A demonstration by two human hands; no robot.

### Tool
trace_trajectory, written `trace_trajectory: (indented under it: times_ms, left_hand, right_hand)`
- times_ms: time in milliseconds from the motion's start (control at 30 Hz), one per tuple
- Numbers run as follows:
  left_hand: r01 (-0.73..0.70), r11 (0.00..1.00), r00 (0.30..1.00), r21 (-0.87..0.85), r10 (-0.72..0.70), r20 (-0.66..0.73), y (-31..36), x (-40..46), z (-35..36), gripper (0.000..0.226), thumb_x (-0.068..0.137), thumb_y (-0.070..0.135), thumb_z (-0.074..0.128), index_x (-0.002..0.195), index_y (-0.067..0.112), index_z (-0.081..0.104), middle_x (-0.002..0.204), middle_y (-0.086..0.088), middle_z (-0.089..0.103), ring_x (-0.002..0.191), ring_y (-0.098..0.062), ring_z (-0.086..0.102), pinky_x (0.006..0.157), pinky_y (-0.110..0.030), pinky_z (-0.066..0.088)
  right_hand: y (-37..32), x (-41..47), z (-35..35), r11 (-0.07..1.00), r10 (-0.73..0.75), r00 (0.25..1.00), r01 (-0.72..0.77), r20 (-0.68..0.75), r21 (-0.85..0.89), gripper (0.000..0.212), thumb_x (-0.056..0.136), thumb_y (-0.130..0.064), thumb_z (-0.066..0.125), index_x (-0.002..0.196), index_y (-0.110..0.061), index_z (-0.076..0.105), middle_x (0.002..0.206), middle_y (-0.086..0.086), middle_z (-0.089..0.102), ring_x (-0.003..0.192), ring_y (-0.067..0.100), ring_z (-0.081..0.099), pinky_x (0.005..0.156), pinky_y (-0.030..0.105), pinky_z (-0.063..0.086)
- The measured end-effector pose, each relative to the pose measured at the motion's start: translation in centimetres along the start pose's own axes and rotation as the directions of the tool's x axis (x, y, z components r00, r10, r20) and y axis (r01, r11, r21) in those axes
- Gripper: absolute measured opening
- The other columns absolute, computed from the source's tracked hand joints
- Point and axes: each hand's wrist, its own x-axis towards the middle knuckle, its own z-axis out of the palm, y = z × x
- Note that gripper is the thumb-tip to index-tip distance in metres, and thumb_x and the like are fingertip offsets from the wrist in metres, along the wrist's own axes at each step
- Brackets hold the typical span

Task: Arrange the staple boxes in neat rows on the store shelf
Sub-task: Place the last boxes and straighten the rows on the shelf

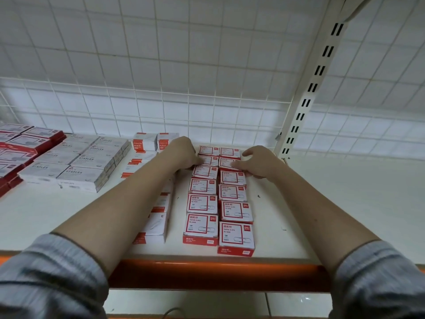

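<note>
Two rows of small red-and-white boxes (202,203) run from the shelf's front edge toward the back, on the white shelf (322,203). My left hand (184,151) rests against the left side of the rows near the back, its fingers touching a box in the left row (208,160). My right hand (257,162) lies against the right side, with fingers curled over a box in the right row (226,162). The frontmost right box (236,238) sits slightly forward of its left neighbour (200,229).
Another row of white-and-red boxes (156,224) lies under my left forearm. Grey boxes marked STAPLES (87,160) are stacked at the left, red-edged boxes (20,146) beyond them. A wire grid (207,111) backs the shelf; a slotted upright (308,95) stands at right. An orange rail (207,270) edges the front.
</note>
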Motion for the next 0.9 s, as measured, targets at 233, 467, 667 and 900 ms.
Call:
trace_trajectory:
  times_ms: [233,467,667,900]
  left_hand:
    - [-0.064,0.995,0.997,0.079,0.061,0.04,0.4,-0.1,0.1,0.048,0.091,0.038,0.054,0.125,0.004,0.055,0.114,-0.009,0.062,0.108,-0.026,0.055,0.089,-0.029,0.04]
    - [-0.083,0.994,0.994,0.072,0.077,0.079,0.4,0.1,-0.1,0.044,0.091,0.037,0.054,0.121,0.005,0.06,0.11,-0.01,0.066,0.102,-0.024,0.059,0.088,-0.028,0.042]
    - [-0.076,0.995,0.996,0.058,0.073,0.05,0.2,-0.6,-0.3,0.04,0.091,0.037,0.053,0.114,0.006,0.063,0.105,-0.007,0.065,0.091,-0.02,0.056,0.079,-0.026,0.04]
    - [-0.091,0.988,0.991,0.129,0.077,0.111,-0.2,-3.8,-0.7,0.068,0.086,0.052,0.054,0.139,0.013,0.04,0.131,-0.006,0.055,0.121,-0.022,0.049,0.095,-0.03,0.036]
  right_hand:
    - [-0.2,0.6,-0.2,0.991,0.074,0.996,-0.08,0.059,0.107,0.061,0.085,-0.021,0.067,0.137,-0.009,0.038,0.082,0.008,0.066,0.059,0.013,0.061,0.047,0.017,0.05]
    - [-0.3,0.8,0.0,0.993,0.04,0.997,-0.048,0.071,0.105,0.058,0.088,-0.017,0.063,0.139,-0.006,0.036,0.103,0.02,0.068,0.096,0.035,0.067,0.084,0.04,0.055]
    - [-0.1,0.0,-0.4,1.0,0.015,0.999,-0.016,0.044,0.022,0.06,0.089,-0.03,0.06,0.14,-0.008,0.036,0.097,0.015,0.068,0.07,0.02,0.062,0.076,0.033,0.055]
    - [-1.3,-4.2,-1.4,0.996,0.021,0.977,-0.001,0.21,-0.095,0.066,0.079,-0.039,0.071,0.132,-0.021,0.035,0.078,0.0,0.067,0.065,0.012,0.061,0.065,0.026,0.055]
